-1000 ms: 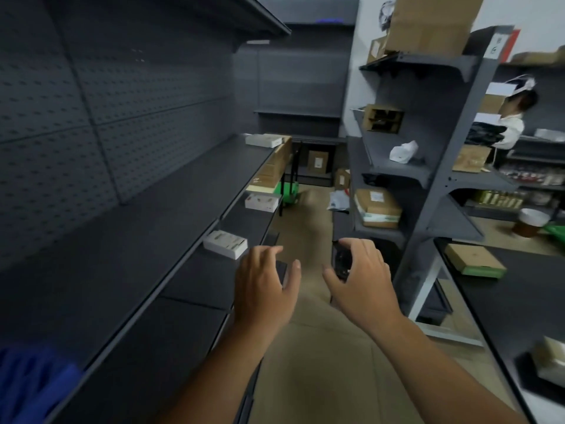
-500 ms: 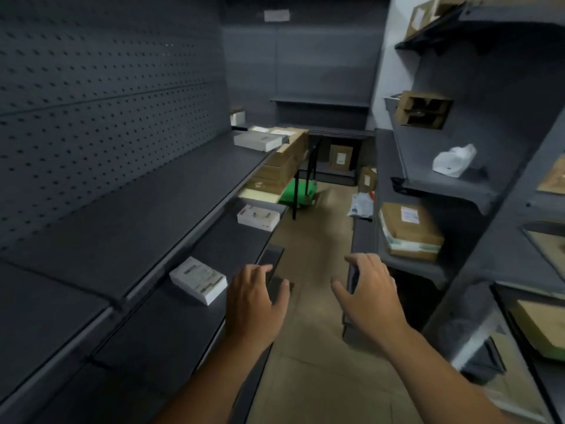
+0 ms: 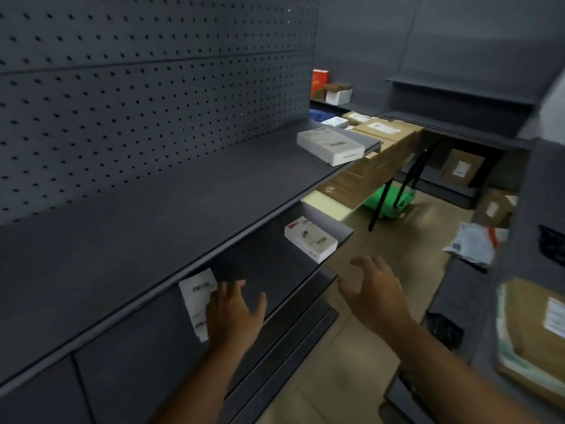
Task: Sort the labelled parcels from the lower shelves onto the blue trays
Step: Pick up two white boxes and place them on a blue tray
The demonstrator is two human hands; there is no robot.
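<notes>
Left hand [image 3: 234,310] moved to nearer white parcel [image 3: 195,296], second parcel [image 3: 310,240] beyond, right hand [image 3: 374,290] beside, both spread, empty

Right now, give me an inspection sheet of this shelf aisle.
Surface: dark grey lower shelf, under a wider upper shelf.
Job's things: white labelled parcel and white box lie on the lower shelf; no blue tray clearly seen.
Clutter: flat white box on the upper shelf; stacked cardboard boxes beyond it.
Hands: left hand open, fingers spread in front of the white labelled parcel, contact unclear; right hand open over the aisle, holding nothing.
Cables: nothing seen.
Surroundings: pegboard wall; green item on the floor; cardboard parcel on the right rack.
</notes>
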